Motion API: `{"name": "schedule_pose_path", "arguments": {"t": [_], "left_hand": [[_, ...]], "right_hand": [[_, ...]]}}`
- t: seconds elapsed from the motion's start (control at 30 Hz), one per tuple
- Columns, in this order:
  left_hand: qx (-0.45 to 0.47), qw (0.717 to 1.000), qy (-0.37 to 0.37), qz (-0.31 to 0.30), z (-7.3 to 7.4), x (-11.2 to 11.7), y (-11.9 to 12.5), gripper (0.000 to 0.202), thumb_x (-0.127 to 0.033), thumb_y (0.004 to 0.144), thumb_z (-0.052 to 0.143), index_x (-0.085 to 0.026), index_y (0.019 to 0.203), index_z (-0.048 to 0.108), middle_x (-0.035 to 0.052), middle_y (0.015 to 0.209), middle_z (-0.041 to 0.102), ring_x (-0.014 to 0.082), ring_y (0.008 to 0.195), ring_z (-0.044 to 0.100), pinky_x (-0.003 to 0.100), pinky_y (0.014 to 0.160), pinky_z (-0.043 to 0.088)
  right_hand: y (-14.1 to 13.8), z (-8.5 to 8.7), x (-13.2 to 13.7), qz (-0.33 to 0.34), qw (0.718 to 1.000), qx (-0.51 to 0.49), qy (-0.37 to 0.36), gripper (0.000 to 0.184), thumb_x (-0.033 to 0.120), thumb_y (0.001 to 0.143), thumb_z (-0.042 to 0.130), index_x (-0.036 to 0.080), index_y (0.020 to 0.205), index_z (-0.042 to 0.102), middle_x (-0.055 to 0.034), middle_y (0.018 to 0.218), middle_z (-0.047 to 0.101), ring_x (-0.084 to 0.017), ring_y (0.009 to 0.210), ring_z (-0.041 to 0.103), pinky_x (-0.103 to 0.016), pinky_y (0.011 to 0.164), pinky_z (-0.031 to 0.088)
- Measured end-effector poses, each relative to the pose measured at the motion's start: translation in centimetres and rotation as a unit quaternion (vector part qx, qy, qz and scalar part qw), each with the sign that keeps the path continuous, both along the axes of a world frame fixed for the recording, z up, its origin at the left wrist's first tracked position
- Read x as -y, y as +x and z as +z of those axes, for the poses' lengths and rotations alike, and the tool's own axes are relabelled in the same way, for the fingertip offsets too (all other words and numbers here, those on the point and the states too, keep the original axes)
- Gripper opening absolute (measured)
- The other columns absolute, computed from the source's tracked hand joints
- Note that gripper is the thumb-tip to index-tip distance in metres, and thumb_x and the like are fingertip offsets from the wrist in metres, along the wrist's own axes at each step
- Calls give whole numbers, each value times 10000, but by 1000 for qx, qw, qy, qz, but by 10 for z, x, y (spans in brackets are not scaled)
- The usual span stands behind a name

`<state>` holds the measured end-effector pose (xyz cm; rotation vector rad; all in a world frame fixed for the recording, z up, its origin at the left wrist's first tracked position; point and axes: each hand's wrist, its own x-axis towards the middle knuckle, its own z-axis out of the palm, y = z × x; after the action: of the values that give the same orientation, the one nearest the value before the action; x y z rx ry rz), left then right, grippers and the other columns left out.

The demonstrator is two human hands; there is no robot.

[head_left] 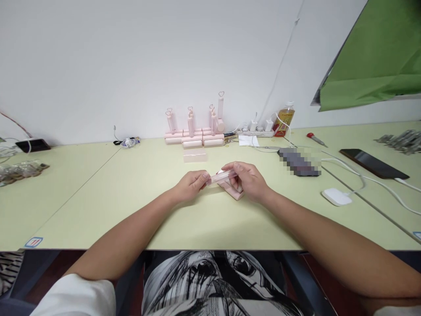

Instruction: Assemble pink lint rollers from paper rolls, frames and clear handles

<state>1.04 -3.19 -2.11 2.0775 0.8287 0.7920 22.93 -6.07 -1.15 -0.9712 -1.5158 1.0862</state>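
Observation:
Between my two hands a clear, pinkish tube (217, 177) is held nearly level above the table. My left hand (191, 185) pinches its left end with thumb and fingers. Around the right end close the fingers of my right hand (248, 181), which partly hide it. Under the right hand lies a pale pink case (233, 192), tilted on the table; I cannot tell whether the hand touches it. A clear pink cover (195, 155) rests a little beyond my hands. Farther back, several pink cases (192, 142) sit in rows, with heart-topped pink tubes (190, 125) upright on them.
Right of the cases are a power strip (259, 132), a drink bottle (284, 120) and a red screwdriver (316, 139). Phones (373, 163), cables and a white charger (336, 197) lie at right, beside metal parts (403, 141). Wrapped pieces (21, 171) lie far left.

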Motion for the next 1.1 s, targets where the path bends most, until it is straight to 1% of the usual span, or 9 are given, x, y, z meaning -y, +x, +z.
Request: {"name": "schedule_pose_path", "arguments": {"t": [0.1,0.2,0.3,0.4,0.5,0.67,0.83,0.97,1.1], "left_hand": [[13,1000,-7,17,1,-1,1,524,-604,927,345,-174,670,497,-24,554,459,100,525,402,237,522,333],[41,997,-22,66,1,-2,5,520,-628,900,385,-177,665,496,-33,527,443,98,507,404,236,517,335],[107,977,-105,154,2,-5,8,507,-649,868,429,-192,651,469,-54,480,366,93,438,380,228,440,289],[189,937,-209,208,5,-9,8,503,-663,822,502,-210,630,403,-77,480,269,82,378,343,215,363,239],[243,915,-239,215,7,-13,7,511,-666,785,565,-212,630,388,-77,511,259,82,391,374,217,351,310],[284,901,-251,212,7,-11,9,482,-631,780,605,-207,646,419,-65,541,298,93,445,428,235,377,426],[305,895,-253,202,6,-8,14,473,-626,787,600,-204,656,431,-72,524,289,91,437,428,236,373,433],[314,893,-244,210,6,-8,14,480,-626,784,605,-203,655,417,-81,513,276,86,425,423,229,369,427],[335,886,-234,220,6,-9,14,484,-628,788,603,-200,656,418,-85,500,277,84,419,425,216,360,411]], "right_hand": [[-1,-3,-1,13,1000,-17,-10,559,679,810,538,155,943,680,18,580,525,-100,471,479,-229,446,392],[-2,-4,0,19,999,-31,-8,538,664,813,557,160,959,676,14,618,540,-100,481,502,-234,451,411],[-3,-3,1,16,999,-30,-6,543,667,805,571,162,974,675,8,629,548,-104,493,516,-241,462,429],[-5,-2,3,20,999,-27,-8,547,665,789,595,159,983,672,8,614,544,-106,486,511,-239,438,409],[-7,-4,5,47,999,-27,-8,532,639,808,591,153,1013,664,17,592,537,-99,456,483,-231,404,362],[-6,-16,3,70,997,9,27,494,554,869,564,138,1121,657,15,618,551,-98,484,478,-226,421,358],[-7,-21,2,57,993,75,65,456,494,895,556,141,1161,669,1,658,574,-108,538,498,-240,493,396],[-9,-17,6,31,980,143,132,426,469,914,532,161,1167,682,-49,786,648,-138,635,559,-267,587,440],[-11,-13,9,24,965,180,187,397,447,920,529,173,1158,689,-78,903,677,-154,708,588,-285,670,459]]}}
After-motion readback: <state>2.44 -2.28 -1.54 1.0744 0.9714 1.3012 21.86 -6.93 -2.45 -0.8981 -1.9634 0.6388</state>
